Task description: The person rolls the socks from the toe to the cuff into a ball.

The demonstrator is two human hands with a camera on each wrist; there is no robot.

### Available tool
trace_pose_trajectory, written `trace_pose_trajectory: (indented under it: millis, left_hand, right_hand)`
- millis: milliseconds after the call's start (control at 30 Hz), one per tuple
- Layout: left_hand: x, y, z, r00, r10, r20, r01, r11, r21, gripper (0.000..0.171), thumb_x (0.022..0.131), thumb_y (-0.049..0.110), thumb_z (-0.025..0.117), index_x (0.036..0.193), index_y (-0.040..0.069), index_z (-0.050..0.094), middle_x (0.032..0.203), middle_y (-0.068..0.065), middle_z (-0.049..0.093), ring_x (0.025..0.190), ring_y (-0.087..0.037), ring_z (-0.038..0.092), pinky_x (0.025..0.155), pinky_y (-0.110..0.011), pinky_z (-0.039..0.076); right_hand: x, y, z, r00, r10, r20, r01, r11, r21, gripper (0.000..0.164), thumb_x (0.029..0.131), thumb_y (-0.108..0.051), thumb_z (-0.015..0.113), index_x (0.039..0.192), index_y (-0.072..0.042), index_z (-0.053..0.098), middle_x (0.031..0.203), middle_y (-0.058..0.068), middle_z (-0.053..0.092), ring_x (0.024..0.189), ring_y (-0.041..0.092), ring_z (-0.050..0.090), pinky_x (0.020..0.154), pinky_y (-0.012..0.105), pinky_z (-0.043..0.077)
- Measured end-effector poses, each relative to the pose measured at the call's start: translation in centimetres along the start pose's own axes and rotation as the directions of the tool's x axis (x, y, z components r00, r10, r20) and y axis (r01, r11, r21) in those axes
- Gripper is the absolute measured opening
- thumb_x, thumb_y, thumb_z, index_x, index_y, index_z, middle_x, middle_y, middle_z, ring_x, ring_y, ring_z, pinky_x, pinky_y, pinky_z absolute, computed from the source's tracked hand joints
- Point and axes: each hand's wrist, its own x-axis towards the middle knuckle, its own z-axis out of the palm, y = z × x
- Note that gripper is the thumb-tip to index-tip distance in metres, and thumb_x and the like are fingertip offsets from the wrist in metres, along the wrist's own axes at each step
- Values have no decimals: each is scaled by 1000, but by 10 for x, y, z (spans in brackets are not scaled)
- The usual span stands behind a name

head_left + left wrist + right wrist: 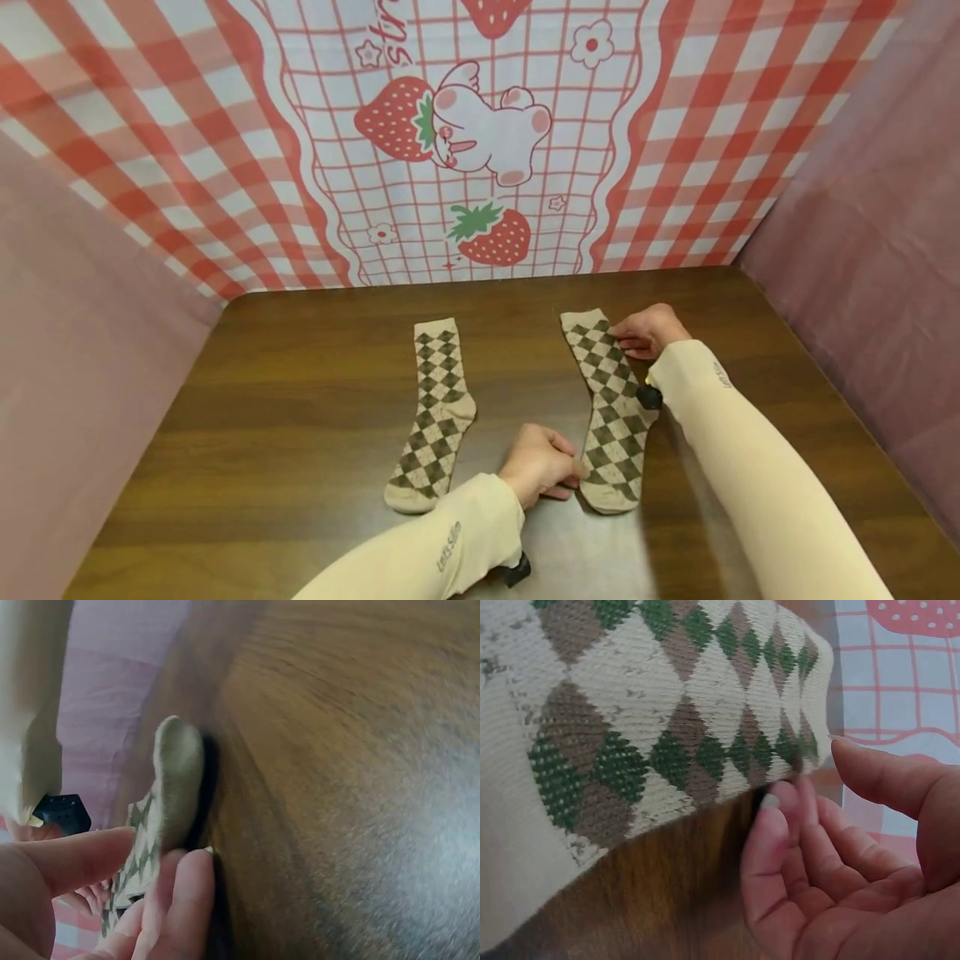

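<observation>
Two argyle socks, beige with dark diamonds, lie lengthwise on the table. My left hand point(542, 467) is at the toe-end left edge of the right sock point(613, 417). In the left wrist view, the thumb and fingers point(193, 896) of that hand stand apart, with the sock's edge by them. My right hand point(651, 332) is at the same sock's right edge, just below the cuff. The right wrist view shows fingertips point(769, 817) touching the edge and the thumb apart from them. The left sock point(433, 417) lies untouched, its heel pointing right.
The brown wooden table point(285, 433) carries both socks. A red-and-white checked cloth point(697, 167) with strawberry prints hangs behind it. Pink curtains point(870, 217) flank both sides. Dark wrist devices point(648, 397) are strapped at the sleeves.
</observation>
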Motion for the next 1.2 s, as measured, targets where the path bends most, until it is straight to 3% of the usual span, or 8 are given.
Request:
trace_pose_trajectory:
  millis: [200,400,800,1000,1200]
  left_hand:
    - [0,-3,3,998,45,-46,-43,998,40,30,66,-19,77,82,2,63,73,-9,58,50,-18,62,46,-31,54]
    - [-3,-1,5,996,48,-70,-43,997,63,30,65,-20,76,79,3,64,75,-7,57,47,-19,61,45,-31,53]
    - [-5,1,3,999,-3,-33,3,1000,17,22,69,-19,71,77,0,67,66,-9,63,48,-16,61,49,-29,55]
    - [-5,1,3,999,16,-31,-14,999,49,18,71,-17,65,73,1,67,64,-6,60,53,-12,57,51,-30,55]
    - [-6,1,1,999,39,-11,-39,999,14,18,71,-16,59,70,-1,69,63,-3,55,53,-12,52,53,-32,56]
  right_hand:
    - [5,4,4,998,-34,-60,30,998,-61,32,91,-15,71,113,4,57,86,5,58,74,15,61,73,32,56]
    - [6,8,4,994,-70,-83,64,995,-75,28,92,-13,69,112,5,62,84,4,60,74,15,62,74,33,56]
    - [3,8,6,996,-75,-41,73,996,-52,30,94,-14,66,115,7,60,82,4,60,71,13,62,69,28,56]
    - [2,11,6,996,-93,-7,93,995,-18,40,98,-14,61,130,10,55,95,8,59,77,13,60,71,27,55]
    - [1,10,6,990,-143,2,143,990,12,41,98,-14,58,131,10,53,102,11,56,78,15,58,71,26,54]
